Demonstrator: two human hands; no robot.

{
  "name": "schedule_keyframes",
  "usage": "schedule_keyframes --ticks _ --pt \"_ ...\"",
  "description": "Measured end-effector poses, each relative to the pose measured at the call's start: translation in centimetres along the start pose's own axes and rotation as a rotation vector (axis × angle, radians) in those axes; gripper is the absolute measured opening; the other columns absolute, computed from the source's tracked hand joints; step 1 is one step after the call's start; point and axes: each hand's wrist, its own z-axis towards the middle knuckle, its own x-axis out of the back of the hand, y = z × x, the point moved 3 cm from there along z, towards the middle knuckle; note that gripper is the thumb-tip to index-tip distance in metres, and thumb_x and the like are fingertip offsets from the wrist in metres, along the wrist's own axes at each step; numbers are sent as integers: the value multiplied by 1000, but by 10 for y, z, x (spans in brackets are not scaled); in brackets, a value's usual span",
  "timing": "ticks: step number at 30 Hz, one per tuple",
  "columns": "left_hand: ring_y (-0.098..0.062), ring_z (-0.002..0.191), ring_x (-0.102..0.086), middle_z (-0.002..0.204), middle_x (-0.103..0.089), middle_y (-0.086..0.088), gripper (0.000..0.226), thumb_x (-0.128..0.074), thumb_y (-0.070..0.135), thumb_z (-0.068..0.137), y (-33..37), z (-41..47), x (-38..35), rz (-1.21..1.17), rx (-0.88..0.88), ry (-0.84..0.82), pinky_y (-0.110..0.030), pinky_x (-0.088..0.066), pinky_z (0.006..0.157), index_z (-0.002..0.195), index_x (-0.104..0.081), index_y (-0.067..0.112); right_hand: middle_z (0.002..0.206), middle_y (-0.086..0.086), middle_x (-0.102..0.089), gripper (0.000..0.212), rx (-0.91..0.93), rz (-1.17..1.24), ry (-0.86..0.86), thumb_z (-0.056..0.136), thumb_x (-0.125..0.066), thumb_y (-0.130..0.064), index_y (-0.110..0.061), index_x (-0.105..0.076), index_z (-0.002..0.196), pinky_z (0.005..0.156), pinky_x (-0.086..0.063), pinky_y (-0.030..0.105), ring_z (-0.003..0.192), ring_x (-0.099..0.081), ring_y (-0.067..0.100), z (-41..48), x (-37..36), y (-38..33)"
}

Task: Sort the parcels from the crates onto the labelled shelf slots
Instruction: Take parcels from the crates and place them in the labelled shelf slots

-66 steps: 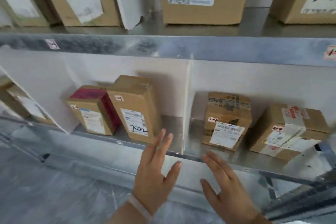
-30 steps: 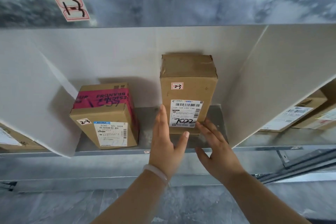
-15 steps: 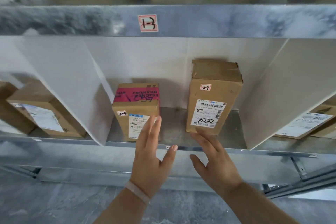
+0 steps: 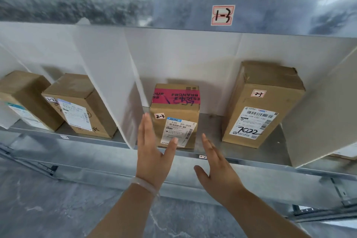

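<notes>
Both hands flat and spread, empty: left hand [image 4: 152,157] just in front of pink-taped parcel [image 4: 174,120], right hand [image 4: 219,172] at shelf edge [image 4: 251,162]. Parcel upright in slot 2-3, tall parcel [image 4: 260,106] marked 7022 beside it, apart.

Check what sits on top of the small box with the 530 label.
A pink tape strip with upside-down print and pen scribble crosses the top of the small box. Nothing is stacked on it. The space behind it is hidden.
</notes>
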Motion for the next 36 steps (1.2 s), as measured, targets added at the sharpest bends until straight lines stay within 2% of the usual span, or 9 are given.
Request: schedule_keyframes --ticks 5,10,15,17,23,30,32,35,36 --pt "-19 141 -35 152 -37 -7 92 -65 31 84 -9 7 -7 -78 -7 -65 -16 -33 111 151 -2 33 154 -27 -9 90 -46 23 -1 91 -53 -45 -56 21 140 100 -30 21 141 -23 5 14 -8 -4" --pt "-15 140 -36 151 -40 -6 92 -66 30 84 -13 17 -14 -74 -19 -73 -8 -29 108 151 -2 34 157 -24 -9 92 -72 37 -17 89 -55 -44 -57 20 140 103 -30 23 142 -20 2 23 -11 -4" --pt "-22 142 -34 152 -38 -7 93 -63 37 86 -14 28 -24 -106 -37 -108 -45 -36 114 156 -5 20 154 -23 -16 93 -103 50 9 88 -58 -43 -59 18 139 104 -25 20 142 -16 1 33 -7 1" --pt "-22 142 -34 152 -37 -7 92 -61 39 86 -13 31 -27 -107 -47 -108 -50 -37 112 156 -6 16 156 -18 -20 93 -113 65 23 88 -60 -42 -57 14 141 107 -28 23 142 -19 4 38 -5 2" --pt "-21 140 -35 150 -39 -8 94 -65 34 85 -15 37 -31 -70 -38 -108 -46 -37 113 153 -2 24 158 -16 -18 92 -129 49 2 87 -59 -45 -51 12 146 109 -36 35 142 -24 8 45 -6 3" --pt "-5 139 -29 153 -35 -6 92 -68 27 86 -14 35 -23 -19 -30 -127 -8 -22 110 156 -10 15 158 -15 -14 87 -117 22 27 89 -56 -48 -52 10 145 104 -38 34 143 -23 11 36 -2 -3" --pt "-12 143 -28 155 -33 -10 89 -69 27 87 -10 28 -15 22 -49 -133 -12 -22 113 156 -14 11 158 -17 -15 85 -79 -8 62 89 -58 -46 -49 3 148 104 -37 33 142 -23 9 28 2 -7" --pt "-22 145 -31 155 -35 -9 84 -66 34 86 -4 9 6 68 -43 -111 -32 -32 117 155 -21 15 156 -23 -13 79 0 -53 39 89 -56 -47 -52 -1 146 106 -31 28 141 -22 5 16 4 -18" --pt "-21 145 -32 155 -37 -7 82 -65 36 87 -1 2 15 80 -52 -89 -29 -32 116 155 -23 18 156 -23 -13 77 27 -66 14 90 -55 -48 -52 -2 146 105 -29 26 140 -23 5 13 2 -23"
